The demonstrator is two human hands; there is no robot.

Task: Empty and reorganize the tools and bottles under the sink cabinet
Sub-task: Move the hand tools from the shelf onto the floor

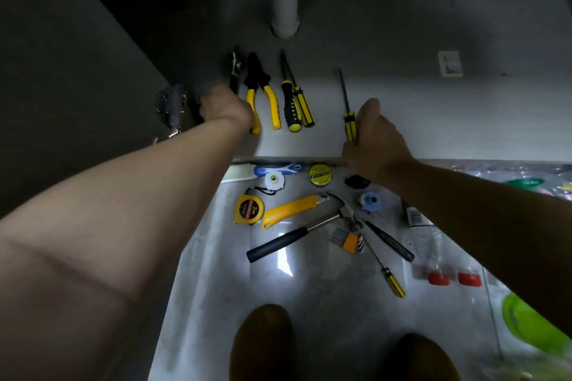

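Head view: on the cabinet floor (402, 96), at 12 o'clock from the person, 5 tools lie in a row: 1 dark tool (233, 71), 1 pair of pliers (261, 96), 2 paired screwdrivers (294, 105) and 1 lone screwdriver (349, 119) at the row's 3 o'clock end. The right hand (376, 142) has its fingers wrapped round the lone screwdriver's yellow-and-black handle, thumb raised. The left hand (224, 108) sits at the row's 9 o'clock end by the dark tool; blur hides whether its fingers hold anything.

The lone screwdriver should prove light and stiff. Its plastic handle is the place to hold, since the thin shaft would likely slip. On the tiled floor (216, 288) at 6 o'clock lie 1 hammer (309, 229), 1 tape measure (249, 209), 1 utility knife (291, 209), 1 tape roll (320, 174), 2 loose screwdrivers (394, 281) and 2 red-capped bottles (438, 278).
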